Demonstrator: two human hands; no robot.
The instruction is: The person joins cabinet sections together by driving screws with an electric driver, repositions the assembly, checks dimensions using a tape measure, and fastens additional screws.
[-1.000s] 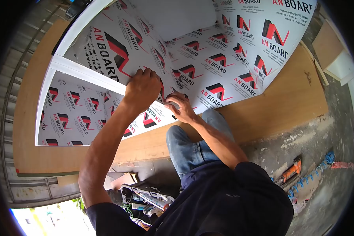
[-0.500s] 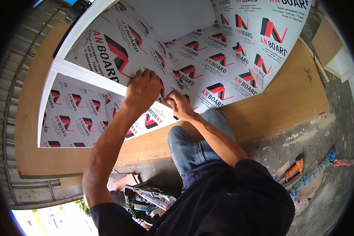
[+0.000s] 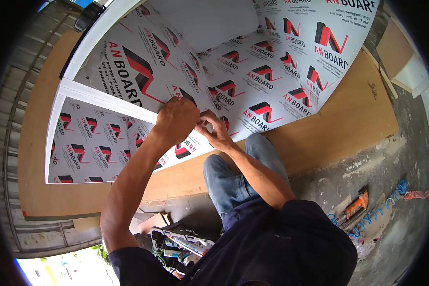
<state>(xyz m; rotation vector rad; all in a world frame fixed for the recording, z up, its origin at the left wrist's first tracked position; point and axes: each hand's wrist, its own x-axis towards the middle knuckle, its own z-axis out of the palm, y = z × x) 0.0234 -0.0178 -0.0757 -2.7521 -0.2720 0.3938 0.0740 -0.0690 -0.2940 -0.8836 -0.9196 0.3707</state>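
A white cabinet box [image 3: 271,62], lined with printed "AN BOARD" sheet, stands before me. A white-edged divider [image 3: 109,101] runs across it. My left hand [image 3: 177,119] is closed, knuckles up, over the divider's near end and against the printed panel; whatever its fingers hold is hidden. Just to its right, my right hand [image 3: 216,132] has thumb and fingers drawn together in a pinch close to the left fingers. Anything between them is too small to make out.
The cabinet rests on a wooden board [image 3: 338,119]. An orange tool [image 3: 356,205] and a blue coiled hose [image 3: 376,213] lie on the concrete floor at right. A tool container [image 3: 188,240] sits below my left arm. A black object [image 3: 89,16] sits on the cabinet's upper-left edge.
My left hand has shifted slightly down and right, its fingers more curled. The right fingers have moved a little left, closer to the left hand. The cabinet's left part appears slightly lower.
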